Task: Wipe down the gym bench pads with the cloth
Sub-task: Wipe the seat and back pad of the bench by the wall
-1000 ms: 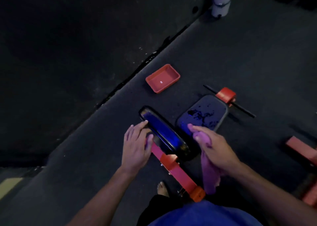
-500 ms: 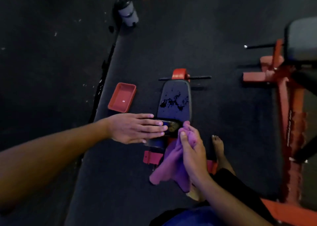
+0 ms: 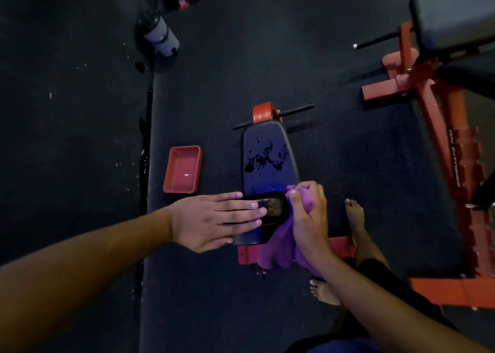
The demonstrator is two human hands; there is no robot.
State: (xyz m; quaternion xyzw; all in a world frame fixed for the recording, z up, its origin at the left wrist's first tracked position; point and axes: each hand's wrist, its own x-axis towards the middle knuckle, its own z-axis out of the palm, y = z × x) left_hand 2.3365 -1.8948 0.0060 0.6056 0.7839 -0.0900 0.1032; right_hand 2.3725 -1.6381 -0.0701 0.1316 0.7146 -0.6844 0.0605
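A small black bench stands on the floor with a red frame. Its seat pad carries dark wet splotches. The raised back pad is nearest me, seen almost end-on. My left hand lies flat with straight fingers across the back pad's left side. My right hand grips a purple cloth at the pad's right edge, and the cloth hangs down over the red base.
A red plastic tray lies on the floor left of the bench. A white bottle stands at the back left. A larger red-framed bench fills the right side. My bare feet are beside the small bench.
The view has swung around the bench so it now points away from me. My left hand went from gripping the back pad's edge to lying flat on it; the cloth stays in my right hand.
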